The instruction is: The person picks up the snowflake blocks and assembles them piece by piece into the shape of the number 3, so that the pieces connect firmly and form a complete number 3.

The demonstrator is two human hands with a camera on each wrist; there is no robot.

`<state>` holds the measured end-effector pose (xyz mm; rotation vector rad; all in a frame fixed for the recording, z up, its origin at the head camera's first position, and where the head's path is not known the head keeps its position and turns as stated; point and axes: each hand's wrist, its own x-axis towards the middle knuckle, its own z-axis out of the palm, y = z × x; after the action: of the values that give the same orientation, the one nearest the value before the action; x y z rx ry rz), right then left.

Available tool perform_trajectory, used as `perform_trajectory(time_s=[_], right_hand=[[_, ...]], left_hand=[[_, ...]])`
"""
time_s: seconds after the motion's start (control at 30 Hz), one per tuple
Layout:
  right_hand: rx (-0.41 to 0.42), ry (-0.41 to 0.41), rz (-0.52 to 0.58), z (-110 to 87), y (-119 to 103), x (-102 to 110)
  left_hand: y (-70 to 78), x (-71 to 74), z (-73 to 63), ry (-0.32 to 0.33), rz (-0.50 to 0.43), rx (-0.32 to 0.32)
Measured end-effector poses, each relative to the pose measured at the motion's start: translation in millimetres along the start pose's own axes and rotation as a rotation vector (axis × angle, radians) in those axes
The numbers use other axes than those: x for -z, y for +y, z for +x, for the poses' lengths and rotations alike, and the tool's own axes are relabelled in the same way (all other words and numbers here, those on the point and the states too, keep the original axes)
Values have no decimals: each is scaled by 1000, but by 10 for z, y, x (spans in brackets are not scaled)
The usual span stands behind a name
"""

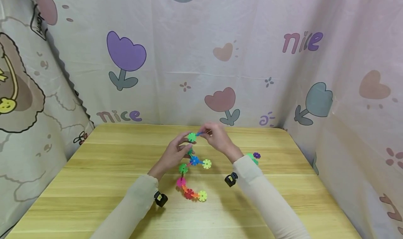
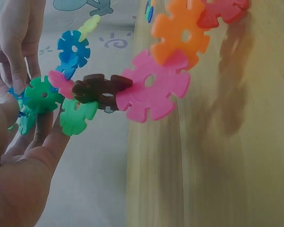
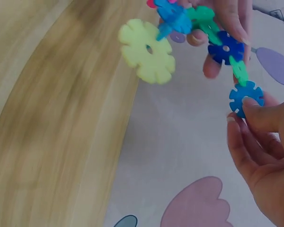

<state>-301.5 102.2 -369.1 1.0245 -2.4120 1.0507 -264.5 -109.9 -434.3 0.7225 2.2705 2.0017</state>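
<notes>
A branching chain of notched plastic discs [image 1: 183,168] is held up over the wooden table, its shadow falling on the tabletop. My left hand [image 1: 173,153] grips its upper part among the green discs [image 2: 43,94], thumb on one side and fingers on the other. My right hand [image 1: 218,137] pinches a blue disc [image 3: 246,97] between thumb and fingers. That disc meets a green disc [image 3: 238,71] at the chain's top end. A pale yellow disc [image 3: 146,51] ends a side branch. Below hang a pink disc [image 2: 154,85], orange and red discs, and a yellow-green disc [image 1: 202,196] at the tip.
Beyond my right forearm, several loose discs, green [image 1: 250,156] and purple [image 1: 256,155], lie on the table [image 1: 119,183]. A printed curtain [image 1: 176,102] stands behind the table's far edge and along both sides. Small black cameras [image 1: 161,199] sit at both wrists.
</notes>
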Motion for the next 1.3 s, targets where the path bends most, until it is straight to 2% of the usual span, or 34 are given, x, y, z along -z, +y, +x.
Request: perform_trajectory(time_s=[0.2, 0.4, 0.6, 1.07, 1.3], right_hand=[[73, 67, -70, 18, -8, -60], [198, 122, -146, 30, 30, -98], [293, 119, -169, -24, 81, -151], [306, 63, -193, -28, 100, -132], [325, -1, -248, -7, 62, -29]], left_hand=[[7, -9, 22, -13, 17, 5], [38, -16, 42, -27, 47, -1], [-1, -26, 7, -47, 42, 22], [-11, -26, 28, -45, 36, 1], [127, -104, 85, 22, 123, 24]])
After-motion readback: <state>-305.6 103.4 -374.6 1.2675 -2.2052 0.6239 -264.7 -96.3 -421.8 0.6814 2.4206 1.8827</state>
